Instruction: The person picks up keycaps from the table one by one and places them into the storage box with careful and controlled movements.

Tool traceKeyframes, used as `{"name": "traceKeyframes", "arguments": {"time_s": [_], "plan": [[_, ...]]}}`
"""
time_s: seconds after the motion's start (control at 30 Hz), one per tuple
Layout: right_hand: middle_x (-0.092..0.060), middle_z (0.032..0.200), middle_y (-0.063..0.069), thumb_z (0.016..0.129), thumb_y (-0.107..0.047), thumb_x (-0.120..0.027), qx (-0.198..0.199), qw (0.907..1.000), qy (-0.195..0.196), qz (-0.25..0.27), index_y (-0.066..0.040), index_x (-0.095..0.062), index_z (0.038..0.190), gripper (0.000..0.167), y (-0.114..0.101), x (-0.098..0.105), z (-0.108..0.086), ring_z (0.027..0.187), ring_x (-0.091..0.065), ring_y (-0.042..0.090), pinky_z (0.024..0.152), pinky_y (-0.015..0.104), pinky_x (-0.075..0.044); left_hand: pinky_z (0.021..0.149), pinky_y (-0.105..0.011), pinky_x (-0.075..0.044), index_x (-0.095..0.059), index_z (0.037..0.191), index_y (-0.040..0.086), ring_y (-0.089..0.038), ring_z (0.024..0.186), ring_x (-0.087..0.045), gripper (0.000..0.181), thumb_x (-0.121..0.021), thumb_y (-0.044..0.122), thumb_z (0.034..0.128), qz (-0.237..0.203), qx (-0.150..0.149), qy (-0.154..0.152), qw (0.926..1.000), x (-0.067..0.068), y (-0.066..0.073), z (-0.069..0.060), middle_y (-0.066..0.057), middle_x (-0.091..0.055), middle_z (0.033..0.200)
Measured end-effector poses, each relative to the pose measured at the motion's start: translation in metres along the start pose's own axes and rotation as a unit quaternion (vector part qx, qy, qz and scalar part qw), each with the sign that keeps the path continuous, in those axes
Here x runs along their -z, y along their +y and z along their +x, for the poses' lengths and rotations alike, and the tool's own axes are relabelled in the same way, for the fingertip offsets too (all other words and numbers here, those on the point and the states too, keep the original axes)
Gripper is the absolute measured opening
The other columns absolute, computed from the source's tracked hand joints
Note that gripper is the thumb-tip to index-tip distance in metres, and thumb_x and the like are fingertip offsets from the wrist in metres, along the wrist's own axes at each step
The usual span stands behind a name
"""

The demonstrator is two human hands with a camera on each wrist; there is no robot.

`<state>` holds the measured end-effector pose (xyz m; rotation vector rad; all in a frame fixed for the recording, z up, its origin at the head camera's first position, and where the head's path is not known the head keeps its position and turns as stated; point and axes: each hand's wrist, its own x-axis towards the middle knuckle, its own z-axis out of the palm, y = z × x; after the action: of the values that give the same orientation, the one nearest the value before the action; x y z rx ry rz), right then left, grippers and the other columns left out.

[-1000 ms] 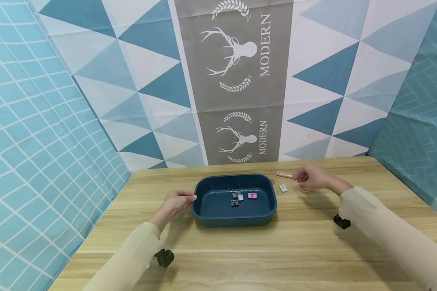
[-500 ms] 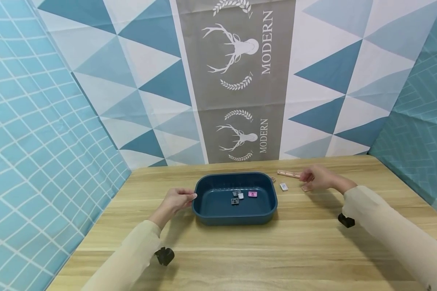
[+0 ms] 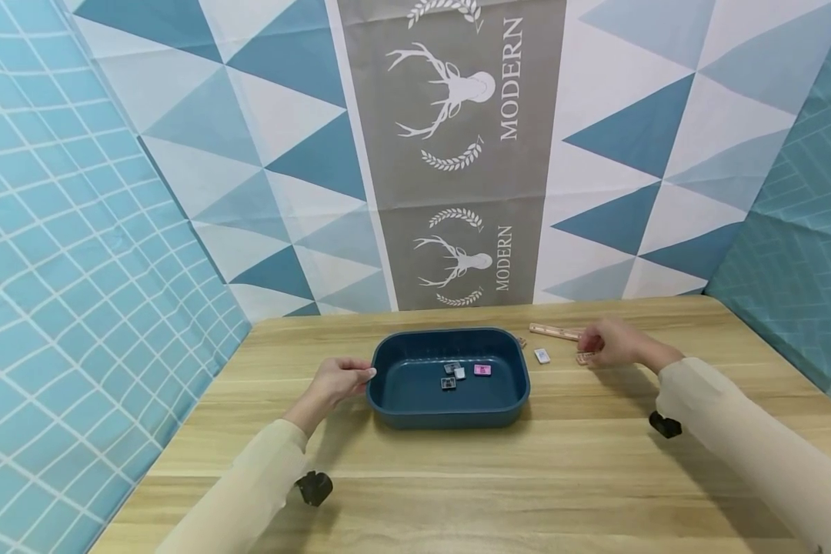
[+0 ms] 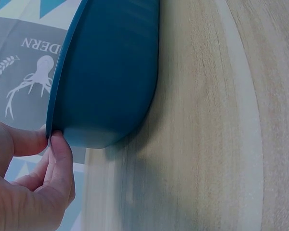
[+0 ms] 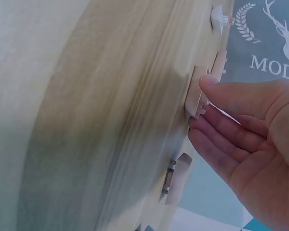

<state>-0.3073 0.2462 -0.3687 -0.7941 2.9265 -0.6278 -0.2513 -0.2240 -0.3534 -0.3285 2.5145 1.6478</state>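
Note:
My left hand (image 3: pixel 341 378) pinches the left rim of a deep blue plastic tray (image 3: pixel 450 421) between thumb and fingers, also seen in the left wrist view. Over at the right, the thumb and fingers of my right hand (image 3: pixel 612 342) pinch a small beige-pink keycap (image 5: pixel 196 94) low at the table. Just beyond it lies a long beige-pink bar, like a spacebar keycap (image 3: pixel 554 332). A white keycap (image 3: pixel 542 356) is left of that hand. Inside the tray are a pink keycap (image 3: pixel 482 370), a white keycap (image 3: pixel 460 374) and two dark keycaps (image 3: pixel 448 383).
Another beige keycap with metal clips (image 5: pixel 183 180) lies near the right hand in the right wrist view. A small brownish piece (image 3: pixel 522 342) sits by the tray's right rim. The wooden table (image 3: pixel 415 492) ends at a patterned cloth wall (image 3: pixel 457 154).
The right hand has shifted slightly right around the small keycap, and more of the long bar shows. The left hand stays on the tray rim.

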Motion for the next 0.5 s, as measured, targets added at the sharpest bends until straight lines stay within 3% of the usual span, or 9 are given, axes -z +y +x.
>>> {"name": "traceKeyframes", "arguments": {"time_s": [0.17,0.5], "plan": [[-0.069,0.085,0.009,0.074,-0.001,-0.077,-0.007,1.0000,0.000,-0.002,0.000,-0.069,0.091,0.019,0.0001,0.0005,-0.0043,0.077,-0.064,0.018,0.069,0.036,-0.057,0.077,-0.025,-0.060,-0.063,0.109,-0.007,-0.009,0.076,-0.061,0.023,-0.064,0.008,0.0912,0.004,0.001,-0.002,1.0000,0.0005,0.0023,-0.0005,-0.013,-0.064,0.101],[-0.069,0.079,0.007,0.073,-0.003,-0.078,-0.005,0.9994,0.027,-0.020,0.000,-0.070,0.086,0.016,0.0049,-0.0055,-0.0059,0.071,-0.062,0.012,0.063,0.027,-0.054,0.078,-0.026,-0.060,-0.063,0.108,-0.008,-0.009,0.076,-0.060,0.022,-0.064,0.006,0.0908,-0.004,-0.001,-0.004,1.0000,0.0005,0.0017,-0.0009,-0.013,-0.064,0.100]]}}
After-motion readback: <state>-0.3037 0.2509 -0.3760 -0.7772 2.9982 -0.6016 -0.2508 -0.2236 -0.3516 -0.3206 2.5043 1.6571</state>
